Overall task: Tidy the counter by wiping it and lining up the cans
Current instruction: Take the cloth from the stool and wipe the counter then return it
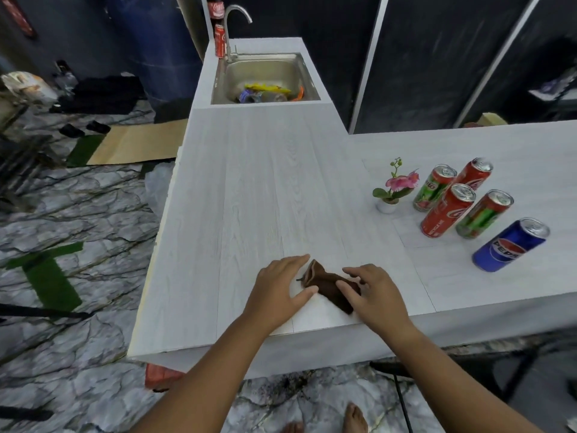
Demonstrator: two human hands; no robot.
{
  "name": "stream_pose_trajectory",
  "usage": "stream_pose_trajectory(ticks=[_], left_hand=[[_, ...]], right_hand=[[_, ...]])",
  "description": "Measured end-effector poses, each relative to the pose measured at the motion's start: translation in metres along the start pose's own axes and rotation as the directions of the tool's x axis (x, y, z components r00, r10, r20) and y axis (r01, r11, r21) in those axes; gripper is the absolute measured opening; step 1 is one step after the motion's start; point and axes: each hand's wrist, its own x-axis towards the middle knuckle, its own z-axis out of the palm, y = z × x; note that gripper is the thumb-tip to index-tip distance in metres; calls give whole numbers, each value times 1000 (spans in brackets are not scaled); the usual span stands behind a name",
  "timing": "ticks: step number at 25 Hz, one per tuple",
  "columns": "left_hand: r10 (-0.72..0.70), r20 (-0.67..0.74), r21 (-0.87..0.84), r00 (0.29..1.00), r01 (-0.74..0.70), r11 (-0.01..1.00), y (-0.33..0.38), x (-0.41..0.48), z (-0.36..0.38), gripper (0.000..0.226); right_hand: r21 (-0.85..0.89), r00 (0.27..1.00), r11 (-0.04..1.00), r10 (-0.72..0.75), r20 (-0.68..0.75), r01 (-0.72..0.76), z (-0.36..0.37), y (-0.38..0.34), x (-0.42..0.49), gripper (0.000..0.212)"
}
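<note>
Both hands are working at the near edge of the white counter (265, 182). The left hand (281, 289) is lying flat, thumb touching the crumpled brown cloth (324, 281). The right hand (371, 295) is pressing it with fingers spread. Five drink cans (448, 210) are standing clustered well to the right.

The person's forearms (206, 370), left hand (278, 289) and right hand (374, 292) are bare, and both feet (356, 417) are bare as well.

red cans (447, 210) (476, 175) (219, 41): 3 | green cans (434, 188) (484, 214): 2 | blue can (510, 245): 1 | cloth (327, 281): 1 | flower pot (386, 207): 1 | hands (281, 289) (371, 292): 2
</note>
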Motion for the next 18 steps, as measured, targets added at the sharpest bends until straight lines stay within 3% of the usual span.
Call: stream_pose_trajectory(ticks=[4, 10, 15, 18], left_hand=[[8, 144, -87, 990, 4, 996, 10, 26, 1, 56], [-1, 155, -179, 988, 29, 983, 24, 33, 4, 28], [39, 199, -353, 979, 35, 935, 60, 36, 30, 21], [107, 271, -423, 956, 18, 906, 102, 40, 61, 21]], right_hand=[[75, 995, 992, 95, 33, -97, -8, 3, -31, 26], [226, 961, 936, 275, 5, -269, -11, 3, -46, 17], [555, 873, 741, 484, -51, -378, -41, 22, -73, 16], [653, 800, 651, 590, -113, -387, -67, 43, -104, 18]])
